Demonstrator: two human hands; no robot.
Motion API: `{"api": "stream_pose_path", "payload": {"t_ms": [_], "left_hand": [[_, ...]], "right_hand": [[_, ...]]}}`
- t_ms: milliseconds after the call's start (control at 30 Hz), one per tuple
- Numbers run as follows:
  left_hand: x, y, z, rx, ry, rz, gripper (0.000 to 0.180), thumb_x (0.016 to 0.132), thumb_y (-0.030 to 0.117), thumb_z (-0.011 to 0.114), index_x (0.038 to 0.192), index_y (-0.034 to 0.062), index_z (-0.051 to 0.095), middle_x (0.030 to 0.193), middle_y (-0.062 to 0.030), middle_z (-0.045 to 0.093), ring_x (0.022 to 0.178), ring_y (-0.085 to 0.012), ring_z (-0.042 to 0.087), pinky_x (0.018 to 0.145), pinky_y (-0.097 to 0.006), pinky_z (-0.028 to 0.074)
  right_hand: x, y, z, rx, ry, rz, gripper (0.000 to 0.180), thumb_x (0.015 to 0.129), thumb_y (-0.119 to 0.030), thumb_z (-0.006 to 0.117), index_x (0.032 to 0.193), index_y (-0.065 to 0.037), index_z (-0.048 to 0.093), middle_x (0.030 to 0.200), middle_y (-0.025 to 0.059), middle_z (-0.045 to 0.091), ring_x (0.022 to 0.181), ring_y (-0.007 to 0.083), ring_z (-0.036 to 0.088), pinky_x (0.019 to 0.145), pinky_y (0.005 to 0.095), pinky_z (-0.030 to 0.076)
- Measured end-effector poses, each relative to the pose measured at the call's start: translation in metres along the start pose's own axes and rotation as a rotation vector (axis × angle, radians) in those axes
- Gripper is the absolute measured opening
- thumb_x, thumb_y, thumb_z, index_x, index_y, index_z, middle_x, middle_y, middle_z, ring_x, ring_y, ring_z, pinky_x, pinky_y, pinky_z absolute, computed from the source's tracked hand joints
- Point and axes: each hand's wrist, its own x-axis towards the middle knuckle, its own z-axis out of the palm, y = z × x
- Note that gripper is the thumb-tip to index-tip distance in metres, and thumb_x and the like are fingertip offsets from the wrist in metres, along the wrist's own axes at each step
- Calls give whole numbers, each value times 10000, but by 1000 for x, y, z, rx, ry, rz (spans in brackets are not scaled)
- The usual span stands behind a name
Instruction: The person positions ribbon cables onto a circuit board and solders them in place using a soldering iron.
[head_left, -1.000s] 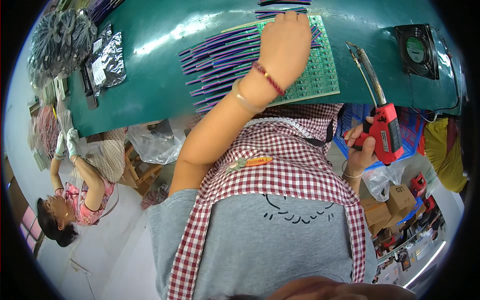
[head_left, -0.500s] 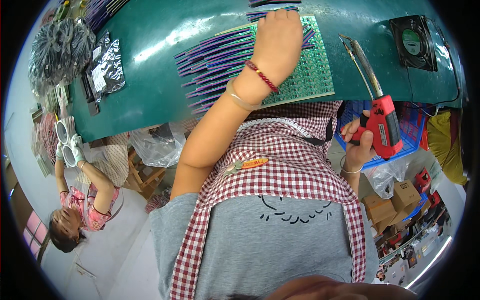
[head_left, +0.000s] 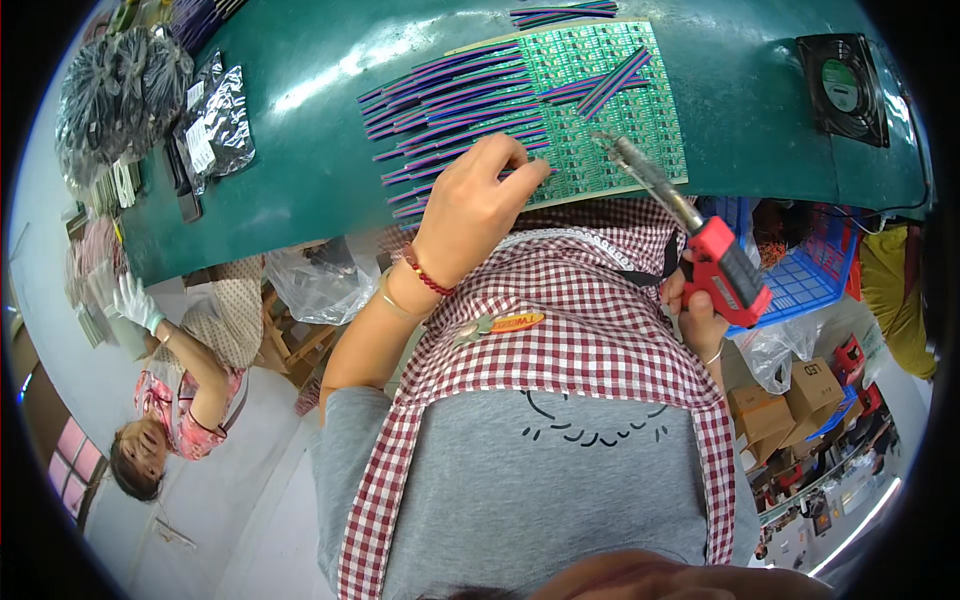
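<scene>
Right hand (head_left: 700,322) clamped round handle of red soldering gun (head_left: 738,272), small pale label on side; tip over green board (head_left: 660,140). Left hand (head_left: 468,205) curled over wires (head_left: 455,105) by board's lower edge; cannot tell whether fingers pinch any. Wires in rows across board's left part. Fan (head_left: 842,92): round green label. Dark bag (head_left: 232,120): white label. Carton (head_left: 815,395): dark print.

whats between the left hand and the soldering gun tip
In the head view, a stretch of the green circuit board panel lies between the left hand and the soldering gun tip.
</scene>
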Motion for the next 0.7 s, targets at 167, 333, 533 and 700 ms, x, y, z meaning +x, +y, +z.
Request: {"api": "stream_pose_path", "payload": {"t_ms": [167,333,533,700], "left_hand": [[5,-8,6,119,108,114,189,719,24,716,899,76,690,783,-49,552,687,-210,565,597,-340,451],[2,-11,5,112,88,91,185,722,28,672,900,79,672,798,-47,538,724,-212,561,641,-341,456],[4,-12,7,95,109,119,200,719,22,714,908,83,692,797,-46,561,704,-211,572,620,-338,456],[4,-14,8,98,119,102,196,715,23,718,901,82,692,795,-46,561,701,-213,572,613,-340,458]], "right_hand": [[-5,9,8,-12,-79,55,339,949,-323,589,941,16,578,728,53,556,619,113,494,552,265,391],[-5,15,10,-31,-69,48,275,946,-258,605,956,17,586,749,48,564,632,115,496,563,266,390],[-12,28,2,-31,-46,57,268,931,-205,626,1062,29,615,850,63,634,749,147,589,699,293,479],[-8,28,-1,-322,-50,-32,228,888,-194,673,987,11,671,886,81,672,768,186,635,696,299,498]]}}
